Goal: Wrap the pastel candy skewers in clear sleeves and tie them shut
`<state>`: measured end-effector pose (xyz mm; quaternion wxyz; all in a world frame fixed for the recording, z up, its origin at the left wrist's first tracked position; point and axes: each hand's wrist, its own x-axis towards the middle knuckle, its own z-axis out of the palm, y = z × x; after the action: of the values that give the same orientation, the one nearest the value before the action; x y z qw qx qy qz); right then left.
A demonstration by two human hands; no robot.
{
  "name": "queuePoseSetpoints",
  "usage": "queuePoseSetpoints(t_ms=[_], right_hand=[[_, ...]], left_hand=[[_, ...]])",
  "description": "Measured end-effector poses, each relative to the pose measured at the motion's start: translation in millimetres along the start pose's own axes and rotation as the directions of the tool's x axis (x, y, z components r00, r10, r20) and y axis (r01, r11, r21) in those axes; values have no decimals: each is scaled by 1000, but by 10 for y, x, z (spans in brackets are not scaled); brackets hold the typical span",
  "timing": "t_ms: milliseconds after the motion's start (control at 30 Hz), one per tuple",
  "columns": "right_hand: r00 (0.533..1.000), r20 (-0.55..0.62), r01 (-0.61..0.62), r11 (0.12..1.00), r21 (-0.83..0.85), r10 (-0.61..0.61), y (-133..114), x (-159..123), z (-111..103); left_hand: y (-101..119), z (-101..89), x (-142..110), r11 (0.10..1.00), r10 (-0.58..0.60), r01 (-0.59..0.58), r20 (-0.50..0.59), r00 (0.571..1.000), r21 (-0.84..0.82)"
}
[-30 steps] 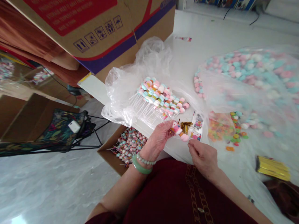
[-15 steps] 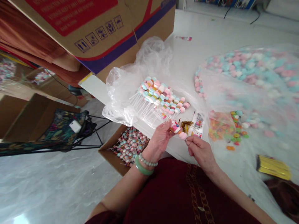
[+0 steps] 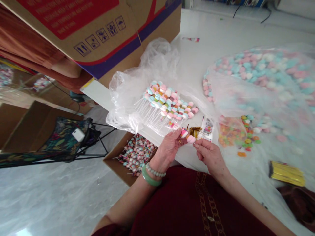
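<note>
My left hand (image 3: 169, 148) is shut on a candy skewer (image 3: 186, 135) of stacked marshmallows, with a pink marshmallow at its tip. The fingertips of my right hand (image 3: 209, 154) sit just under that pink piece, touching or almost touching it. Whether they pinch anything is hidden. Beyond the skewer, several finished marshmallow skewers (image 3: 169, 101) lie on a crumpled clear plastic bag (image 3: 123, 105). Gold twist ties (image 3: 196, 132) and a printed paper packet (image 3: 208, 128) lie just past my hands.
To the right are a bag of pastel marshmallows (image 3: 261, 70), coloured gummy candies (image 3: 231, 132) and a gold tie pack (image 3: 286, 173). Below my left arm, an open cardboard box (image 3: 136, 155) holds skewers. A large carton (image 3: 98, 39) overhangs the upper left, beside a patterned folding seat (image 3: 66, 137).
My right fingertips have risen closer to the pink marshmallow. My left hand and the skewer have shifted only slightly, and the whole view has tilted a little.
</note>
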<state>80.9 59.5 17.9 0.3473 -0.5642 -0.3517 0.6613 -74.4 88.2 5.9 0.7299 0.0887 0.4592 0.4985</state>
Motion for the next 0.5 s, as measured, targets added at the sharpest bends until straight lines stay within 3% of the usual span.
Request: queuePoseSetpoints(t_ms=[67, 167, 333, 500], right_hand=[[997, -24, 73, 990, -123, -77, 12, -4, -25], [998, 23, 59, 989, -135, -56, 10, -30, -58], [997, 72, 34, 991, -131, -24, -23, -51, -45], [991, -37, 112, 944, -311, -130, -18, -32, -61]], left_hand=[[41, -7, -3, 999, -50, 50, 20, 999, 1], [143, -2, -9, 996, -87, 87, 12, 996, -28], [264, 61, -9, 995, 57, -62, -60, 997, -79], [178, 78, 0, 987, 134, -137, -40, 990, -89]])
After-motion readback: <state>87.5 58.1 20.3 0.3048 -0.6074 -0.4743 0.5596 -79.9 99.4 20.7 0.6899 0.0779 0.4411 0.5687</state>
